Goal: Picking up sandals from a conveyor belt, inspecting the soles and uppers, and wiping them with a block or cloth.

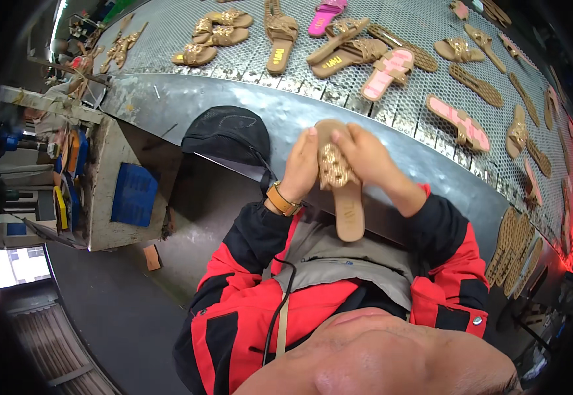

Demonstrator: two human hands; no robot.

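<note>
Between my two hands is a tan slide sandal (349, 214) with a gold decorated strap, its toe end up and its heel hanging toward my lap. My left hand (301, 164) grips the left edge of the toe end, with a watch on a tan band at that wrist. On the other edge, my right hand (367, 156) is closed round the sandal, its thumb lying over the toe of the footbed. The undersides of both hands' fingers are hidden behind the sole. A black cap (226, 135) lies just left of my left hand on the metal ledge.
Beyond the metal ledge (161, 99) runs a mesh conveyor (392, 26) carrying gold, pink and magenta sandals and loose soles. Several patterned soles (513, 253) stand stacked at the right. A worn cabinet with a blue panel (134, 195) stands to the left. A brown scrap (151, 257) lies on the floor.
</note>
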